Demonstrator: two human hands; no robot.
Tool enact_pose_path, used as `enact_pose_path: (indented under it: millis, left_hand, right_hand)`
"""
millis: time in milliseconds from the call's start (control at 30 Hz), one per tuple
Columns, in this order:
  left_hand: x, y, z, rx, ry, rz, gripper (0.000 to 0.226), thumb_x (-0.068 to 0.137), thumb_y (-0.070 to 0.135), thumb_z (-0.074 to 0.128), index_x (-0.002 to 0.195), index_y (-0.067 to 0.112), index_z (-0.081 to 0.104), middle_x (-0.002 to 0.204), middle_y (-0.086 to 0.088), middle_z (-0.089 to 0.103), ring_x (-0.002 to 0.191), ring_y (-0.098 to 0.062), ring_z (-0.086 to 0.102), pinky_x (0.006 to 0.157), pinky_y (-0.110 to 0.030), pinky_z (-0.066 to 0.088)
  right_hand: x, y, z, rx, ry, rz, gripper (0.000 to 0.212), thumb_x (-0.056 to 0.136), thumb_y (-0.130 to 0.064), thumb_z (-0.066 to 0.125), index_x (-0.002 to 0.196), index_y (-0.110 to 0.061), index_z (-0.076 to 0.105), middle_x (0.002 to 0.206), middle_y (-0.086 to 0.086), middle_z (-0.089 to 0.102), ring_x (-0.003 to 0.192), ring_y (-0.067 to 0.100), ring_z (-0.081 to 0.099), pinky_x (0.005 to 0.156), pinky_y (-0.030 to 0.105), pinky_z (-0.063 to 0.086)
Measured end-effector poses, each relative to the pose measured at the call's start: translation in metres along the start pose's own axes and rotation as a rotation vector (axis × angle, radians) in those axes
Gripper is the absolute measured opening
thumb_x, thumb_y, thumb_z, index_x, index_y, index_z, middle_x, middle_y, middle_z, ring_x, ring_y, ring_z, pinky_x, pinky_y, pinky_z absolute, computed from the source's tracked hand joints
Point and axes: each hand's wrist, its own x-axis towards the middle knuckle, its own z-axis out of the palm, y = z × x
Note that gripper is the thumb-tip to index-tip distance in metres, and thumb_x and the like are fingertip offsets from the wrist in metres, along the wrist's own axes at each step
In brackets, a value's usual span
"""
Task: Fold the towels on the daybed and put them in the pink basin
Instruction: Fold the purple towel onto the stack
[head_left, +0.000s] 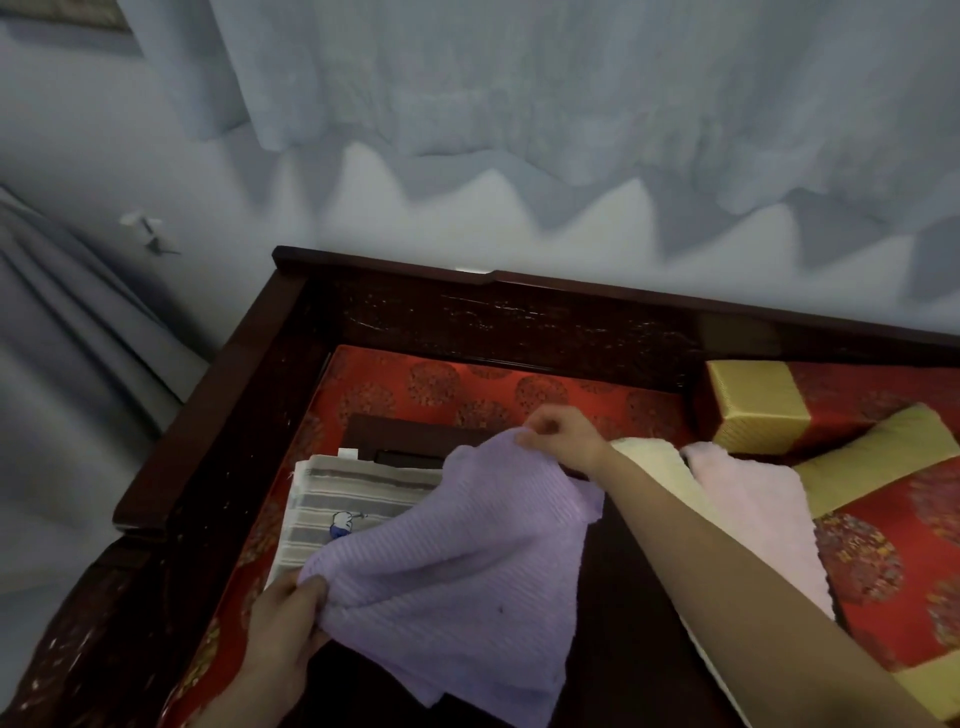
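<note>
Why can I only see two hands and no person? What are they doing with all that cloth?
There is no machine here, just a person. The camera sits on their head and looks down, so you see only their arms and hands. The left hand and the right hand each pinch an edge of a purple towel, holding it up. Partly hidden behind it lies a striped towel. To the right lie a cream towel and a pink towel. All of it is on a daybed with red cushions. The basin is not in the picture.

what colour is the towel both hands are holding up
Light purple, with a ribbed texture; the left hand and right hand pinch its corners. Head view, the only one.
</note>
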Motion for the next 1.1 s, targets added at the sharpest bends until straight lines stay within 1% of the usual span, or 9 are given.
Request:
enact_pose_path:
  millis: [133, 367, 433, 533, 667, 767, 867, 933, 1100]
  left_hand:
    - [0.000, 0.001, -0.004, -0.003, -0.037, -0.017, 0.020, 0.087, -0.006, 0.045, 0.091, 0.006, 0.060, 0.092, -0.019, 0.064, 0.080, -0.028, 0.059, 0.064, -0.034, 0.051]
    - [0.001, 0.002, -0.018, -0.019, -0.166, -0.033, 0.022, 0.086, 0.005, 0.054, 0.105, 0.006, 0.063, 0.108, -0.020, 0.067, 0.099, -0.036, 0.064, 0.072, -0.042, 0.054]
    - [-0.002, 0.003, -0.018, -0.041, -0.197, -0.028, 0.023, 0.086, 0.007, 0.056, 0.107, 0.005, 0.064, 0.106, -0.019, 0.069, 0.098, -0.036, 0.065, 0.073, -0.043, 0.055]
    - [-0.007, 0.007, -0.016, -0.058, -0.205, -0.005, 0.022, 0.085, 0.010, 0.058, 0.105, 0.004, 0.065, 0.101, -0.017, 0.071, 0.097, -0.034, 0.066, 0.074, -0.044, 0.055]
    - [-0.011, 0.007, -0.015, -0.025, -0.175, 0.016, 0.016, 0.088, 0.009, 0.057, 0.101, 0.002, 0.063, 0.100, -0.017, 0.069, 0.096, -0.032, 0.065, 0.074, -0.042, 0.054]
    - [-0.012, 0.010, -0.020, 0.066, -0.137, 0.075, 0.012, 0.088, 0.006, 0.058, 0.096, -0.001, 0.063, 0.099, -0.023, 0.069, 0.090, -0.034, 0.067, 0.072, -0.039, 0.055]
    - [-0.013, 0.035, -0.025, 0.216, -0.148, 0.235, 0.009, 0.086, 0.008, 0.063, 0.093, 0.002, 0.064, 0.092, -0.025, 0.069, 0.080, -0.036, 0.068, 0.072, -0.046, 0.057]
    - [-0.022, 0.066, -0.023, 0.315, -0.199, 0.382, 0.008, 0.084, 0.011, 0.065, 0.090, 0.006, 0.065, 0.087, -0.022, 0.071, 0.082, -0.039, 0.068, 0.081, -0.053, 0.055]
    - [-0.056, 0.164, 0.003, 0.399, -0.326, 0.716, 0.006, 0.086, 0.012, 0.064, 0.091, 0.010, 0.064, 0.080, -0.012, 0.073, 0.079, -0.025, 0.070, 0.078, -0.040, 0.055]
  right_hand:
    - [0.009, 0.009, 0.016, 0.009, -0.118, 0.280, 0.011, 0.080, -0.022, 0.069, 0.087, -0.013, 0.068, 0.085, 0.006, 0.068, 0.078, 0.015, 0.063, 0.059, 0.025, 0.047]
    - [0.006, 0.008, 0.010, -0.019, -0.075, 0.475, 0.026, 0.076, -0.014, 0.074, 0.099, -0.004, 0.067, 0.078, 0.005, 0.061, 0.068, 0.011, 0.056, 0.050, 0.022, 0.043]
    - [0.005, 0.013, 0.004, 0.068, -0.073, 0.491, 0.029, 0.074, -0.017, 0.077, 0.098, -0.003, 0.069, 0.082, 0.007, 0.064, 0.072, 0.014, 0.058, 0.056, 0.026, 0.047]
    - [0.002, 0.026, 0.000, 0.196, -0.036, 0.471, 0.028, 0.074, -0.020, 0.077, 0.095, -0.002, 0.071, 0.089, 0.012, 0.068, 0.079, 0.019, 0.061, 0.072, 0.032, 0.051]
    - [-0.006, 0.038, 0.006, 0.097, 0.013, 0.432, 0.028, 0.074, -0.017, 0.077, 0.097, -0.003, 0.071, 0.088, 0.008, 0.066, 0.079, 0.016, 0.059, 0.059, 0.023, 0.045]
    - [-0.013, 0.039, 0.005, 0.109, 0.164, 0.309, 0.023, 0.075, -0.008, 0.076, 0.095, -0.010, 0.066, 0.083, 0.001, 0.063, 0.084, 0.015, 0.060, 0.065, 0.020, 0.043]
    - [-0.020, 0.028, -0.018, 0.080, 0.239, 0.165, 0.032, 0.074, -0.007, 0.077, 0.102, -0.015, 0.064, 0.079, -0.001, 0.063, 0.074, 0.011, 0.060, 0.063, 0.019, 0.044]
    - [-0.028, 0.014, -0.048, 0.040, 0.283, 0.081, 0.020, 0.075, -0.010, 0.078, 0.093, -0.015, 0.072, 0.079, 0.001, 0.067, 0.074, 0.014, 0.061, 0.065, 0.026, 0.049]
    - [-0.061, -0.037, -0.134, 0.236, 0.516, -0.116, 0.015, 0.074, -0.003, 0.076, 0.077, -0.016, 0.068, 0.070, -0.001, 0.064, 0.061, 0.002, 0.058, 0.064, 0.020, 0.047]
